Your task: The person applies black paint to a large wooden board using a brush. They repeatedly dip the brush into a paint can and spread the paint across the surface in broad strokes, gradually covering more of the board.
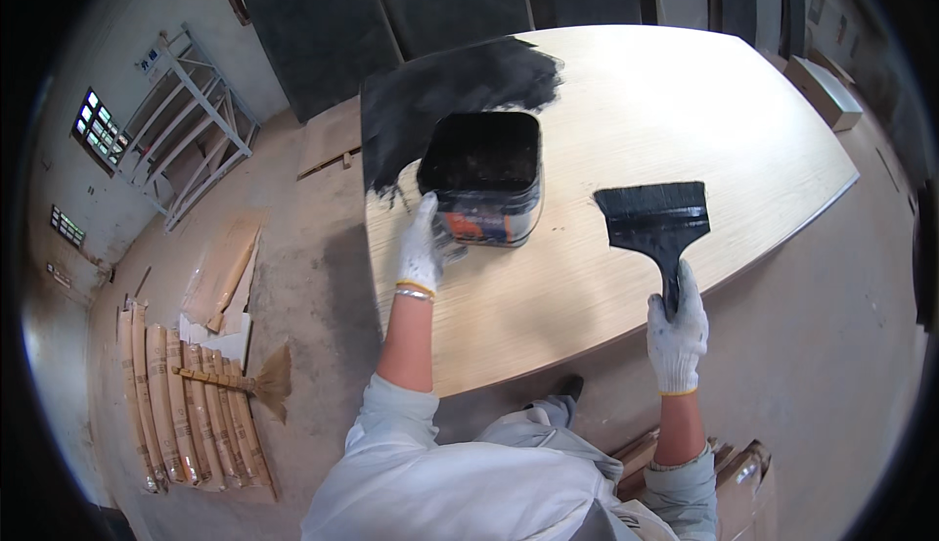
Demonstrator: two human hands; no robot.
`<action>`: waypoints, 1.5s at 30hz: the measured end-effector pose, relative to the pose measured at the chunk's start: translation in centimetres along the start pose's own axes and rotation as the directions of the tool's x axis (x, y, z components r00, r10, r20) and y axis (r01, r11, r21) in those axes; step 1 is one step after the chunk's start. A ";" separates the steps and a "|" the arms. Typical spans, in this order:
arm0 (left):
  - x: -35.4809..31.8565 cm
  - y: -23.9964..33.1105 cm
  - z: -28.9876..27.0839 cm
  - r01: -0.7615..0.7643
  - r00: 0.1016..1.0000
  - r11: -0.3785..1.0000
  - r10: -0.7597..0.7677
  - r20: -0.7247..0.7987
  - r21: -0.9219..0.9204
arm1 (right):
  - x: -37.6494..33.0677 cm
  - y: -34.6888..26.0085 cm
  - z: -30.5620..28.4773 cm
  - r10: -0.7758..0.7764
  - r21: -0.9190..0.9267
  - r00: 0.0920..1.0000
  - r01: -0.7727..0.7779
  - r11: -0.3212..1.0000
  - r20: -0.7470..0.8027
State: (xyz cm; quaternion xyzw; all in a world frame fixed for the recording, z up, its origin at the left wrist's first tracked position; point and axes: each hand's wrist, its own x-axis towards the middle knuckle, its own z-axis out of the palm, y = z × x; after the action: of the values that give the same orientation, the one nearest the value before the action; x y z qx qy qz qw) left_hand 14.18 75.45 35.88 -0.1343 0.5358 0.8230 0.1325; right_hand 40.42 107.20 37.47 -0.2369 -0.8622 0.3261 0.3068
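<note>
In a white knit glove, my right hand (678, 338) is closed round the handle of a wide flat paintbrush (657, 233). The brush is black all over, its bristles pointing away from me above the pale wood-grained board (685, 101). My gloved left hand (421, 249) grips the near left side of a square paint bucket (489, 223), with some of its fingers hidden behind the wall. The bucket's inside is black and too dark to show the paint level. Whether it rests on the board or is held just above it, I cannot tell. Black paint (445, 81) covers the board's far left corner, with ragged edges.
Dark panels (323, 32) lean against the far wall. A white metal rack (201, 101) stands at the left. Long brown wrapped packages (186, 424) and a broom (264, 382) lie on the left floor. A cardboard box (825, 93) sits beyond the board's right end.
</note>
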 end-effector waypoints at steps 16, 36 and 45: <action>0.5 1.3 5.0 -0.014 0.987 1.000 0.017 -0.162 0.020 | 18.3 7.7 -2.0 -0.230 0.143 0.941 0.200 0.969 0.247; -2.9 -8.9 45.2 -0.230 0.973 0.934 0.216 0.081 0.274 | 43.0 14.2 -7.3 -0.359 -0.144 0.483 0.733 0.665 0.799; -0.5 -17.8 60.1 -0.239 0.954 0.953 0.195 0.227 0.187 | 51.7 24.2 -10.0 -0.157 -0.292 0.518 0.678 0.674 0.841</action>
State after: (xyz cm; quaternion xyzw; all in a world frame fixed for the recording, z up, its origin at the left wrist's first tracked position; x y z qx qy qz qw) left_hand 16.38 137.56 44.44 0.0263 0.6157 0.7800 0.1091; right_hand 16.14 159.18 45.75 0.0694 -0.9923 0.0173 -0.1012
